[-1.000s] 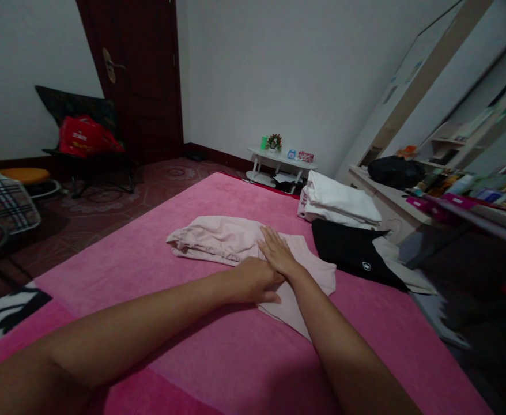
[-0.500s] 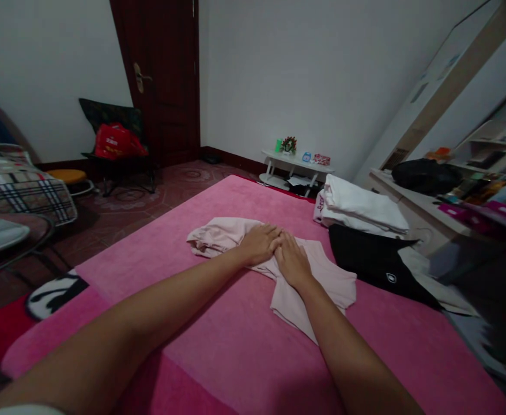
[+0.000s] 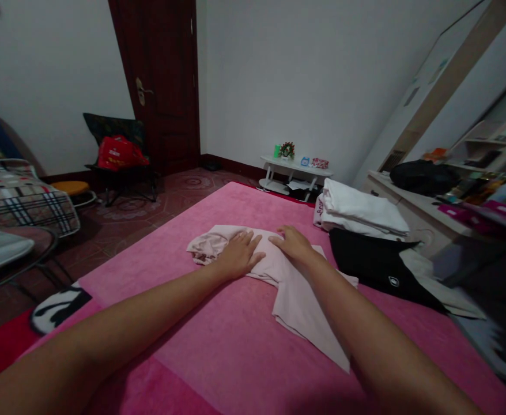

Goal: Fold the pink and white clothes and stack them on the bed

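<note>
A pink blanket [image 3: 244, 351] is covering the bed, and the work in hand is lying across its middle: a pale pink garment [image 3: 287, 288], partly folded, with a bunched end toward the far left and a flat flap trailing toward the near right. By the look of it, the step in hand is the flattening of a fold. The left hand [image 3: 235, 256] is resting palm down on the bunched half, its fingers [image 3: 246, 239] released and spread, gripping nothing. The right hand [image 3: 294, 242] is pressing on the middle of the cloth just beside it, fingers likewise loose and flat, the two hands a little apart. The next move is probably calling for a grip on the loose flap and a clean carry over the pressed part, with creases kept out.

The fabric is looking thin, soft and slightly wrinkled. Near the garment's right, a folded black garment [image 3: 365, 262] is lying, and beyond it folded white clothes [image 3: 361, 210] are stacked.
</note>
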The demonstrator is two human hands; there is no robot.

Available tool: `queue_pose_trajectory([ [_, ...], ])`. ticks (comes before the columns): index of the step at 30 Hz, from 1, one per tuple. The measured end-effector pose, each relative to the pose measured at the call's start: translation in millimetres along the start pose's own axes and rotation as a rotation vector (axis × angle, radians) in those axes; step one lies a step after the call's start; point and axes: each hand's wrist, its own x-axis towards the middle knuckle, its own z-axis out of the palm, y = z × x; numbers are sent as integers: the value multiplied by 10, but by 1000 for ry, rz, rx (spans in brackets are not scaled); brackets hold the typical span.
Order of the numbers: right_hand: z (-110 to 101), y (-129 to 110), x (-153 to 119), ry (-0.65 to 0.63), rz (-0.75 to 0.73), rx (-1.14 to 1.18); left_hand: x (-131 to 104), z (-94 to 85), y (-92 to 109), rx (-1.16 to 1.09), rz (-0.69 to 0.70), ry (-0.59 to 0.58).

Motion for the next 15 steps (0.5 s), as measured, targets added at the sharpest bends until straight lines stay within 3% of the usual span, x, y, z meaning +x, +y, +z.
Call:
queue_pose_trajectory([
  [3, 21, 42, 235, -121, -52, 197, -2, -21, 10, -25, 21, 4],
  [7, 13, 60, 382, -283, -24, 235, -7, -133, 72, -112, 52, 52],
  [13, -159, 125, 317, -316, 187, 213, -58, -318, 212, -93, 133, 80],
  [15, -227, 197, 272, -274, 243, 141, -70, -336, 216, -103, 116, 52],
])
